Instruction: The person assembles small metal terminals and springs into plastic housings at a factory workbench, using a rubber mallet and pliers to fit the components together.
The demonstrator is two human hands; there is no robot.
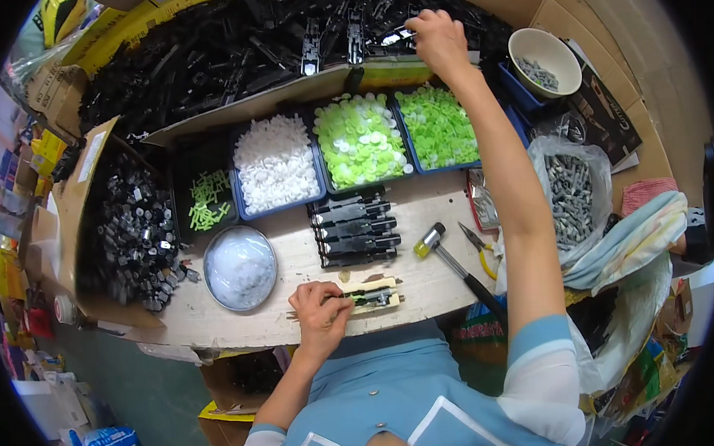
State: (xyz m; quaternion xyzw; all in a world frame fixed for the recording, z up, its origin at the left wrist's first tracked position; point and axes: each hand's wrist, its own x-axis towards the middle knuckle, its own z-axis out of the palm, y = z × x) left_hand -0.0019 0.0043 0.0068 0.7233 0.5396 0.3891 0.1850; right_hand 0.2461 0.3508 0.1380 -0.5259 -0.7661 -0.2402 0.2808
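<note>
Near the table's front edge, my left hand [319, 314] is closed, its fingers pinching a dark plastic part with a bit of green. That part lies in a cream-coloured holding block [388, 292]. My right hand [442, 44] is stretched to the far side, over a heap of long black plastic parts [206, 58]. Its fingers are bent together beside a shiny black piece [394, 37]; what they hold is hidden. Several black assemblies [357, 229] lie in a stack beyond the block.
Trays of white pieces [275, 167], pale green discs [360, 139] and green pieces [441, 132] line the middle. A round dish [240, 268] stands left. On the right lie a hammer [458, 265], pliers [479, 245], a bag of grey pins [569, 190] and a bowl [569, 66].
</note>
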